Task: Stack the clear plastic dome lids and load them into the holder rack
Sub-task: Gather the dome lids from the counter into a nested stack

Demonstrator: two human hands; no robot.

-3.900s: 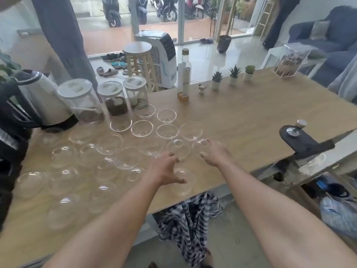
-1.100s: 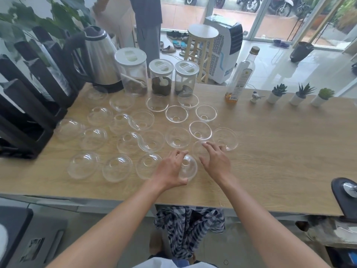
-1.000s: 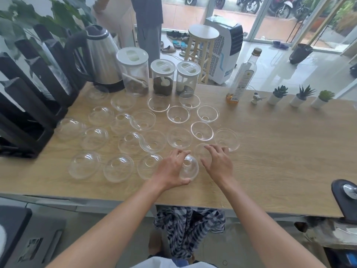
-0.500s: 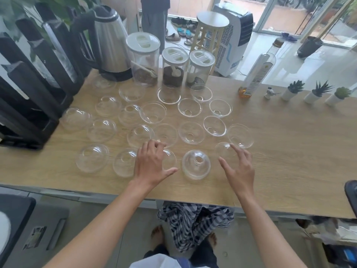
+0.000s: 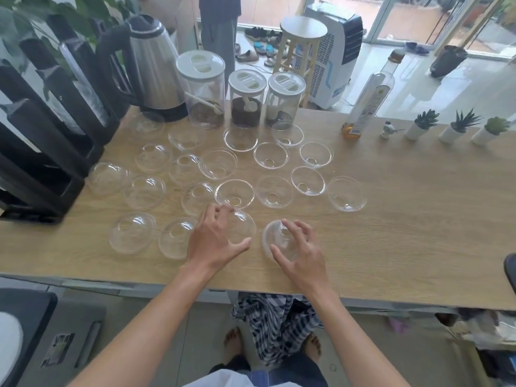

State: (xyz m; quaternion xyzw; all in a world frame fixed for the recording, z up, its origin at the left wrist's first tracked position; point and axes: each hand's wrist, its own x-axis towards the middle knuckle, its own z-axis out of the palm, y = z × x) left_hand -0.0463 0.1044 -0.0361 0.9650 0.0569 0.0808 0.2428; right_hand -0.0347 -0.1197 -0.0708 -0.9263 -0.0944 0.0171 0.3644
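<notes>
**A:** Left hand point(image 5: 216, 241) has shifted onto a dome lid point(image 5: 241, 227) by the worktop's point(image 5: 418, 233) near edge, fingers curled round it. Right hand point(image 5: 300, 251) now cups the small stack point(image 5: 275, 241) it let go of half a second ago

**B:** So next lid goes on that stack; holder rack point(image 5: 42, 152) waits far left. Any readable labels?

**A:** Bottle point(image 5: 370, 101) label's too blurry
</notes>
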